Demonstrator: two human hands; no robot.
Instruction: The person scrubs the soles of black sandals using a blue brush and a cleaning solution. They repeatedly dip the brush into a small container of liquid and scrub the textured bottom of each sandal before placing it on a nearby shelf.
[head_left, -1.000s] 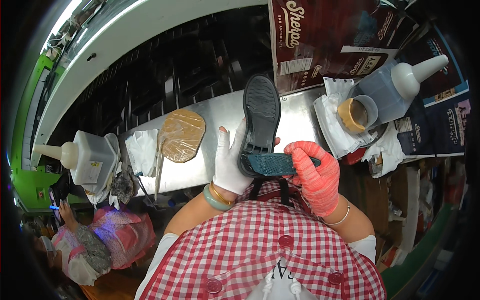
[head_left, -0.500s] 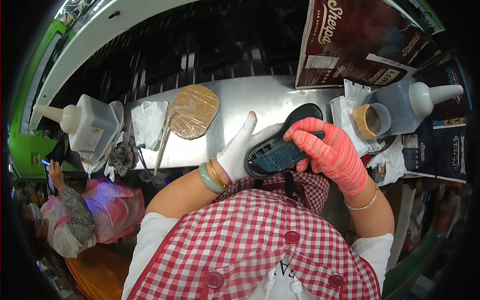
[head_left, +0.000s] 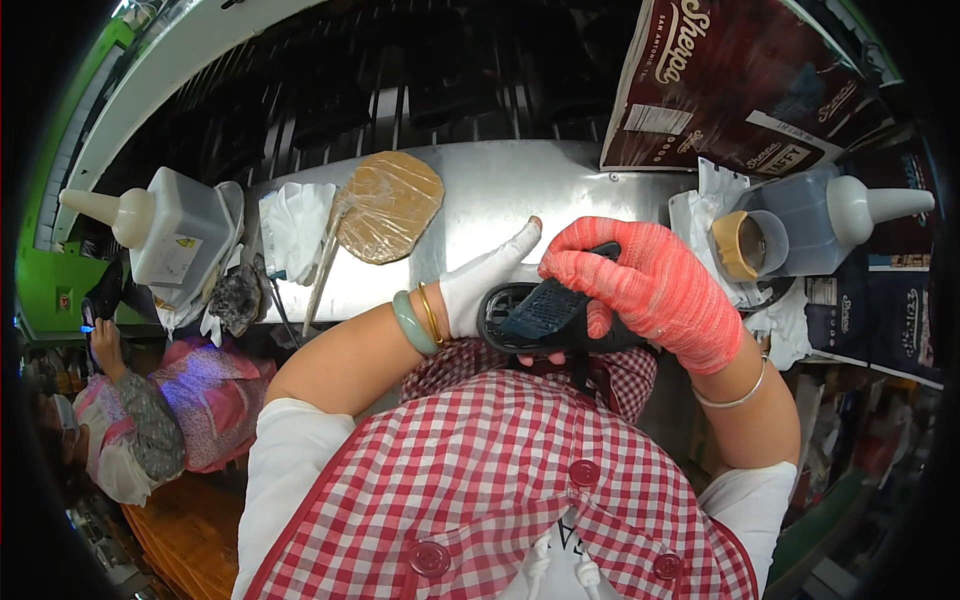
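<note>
- Right hand [head_left: 650,290], in a red knit glove, is clenched over a dark shoe sole [head_left: 545,315], held close against your checked apron.
- Left hand [head_left: 485,280], in a white glove, supports the sole's left end, fingers partly extended.
- Sole looks light, rubbery and flexible; grip its edges.
- Metal counter [head_left: 520,195] carries a tan insole [head_left: 388,205], white rags [head_left: 295,225] and two squeeze bottles [head_left: 820,220]; the workspace is crowded.

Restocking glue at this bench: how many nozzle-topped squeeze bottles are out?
2. One squeeze bottle lies at the far left of the metal bench; the other bottle lies at the right, beside a small tan cup. More may be hidden.
</note>
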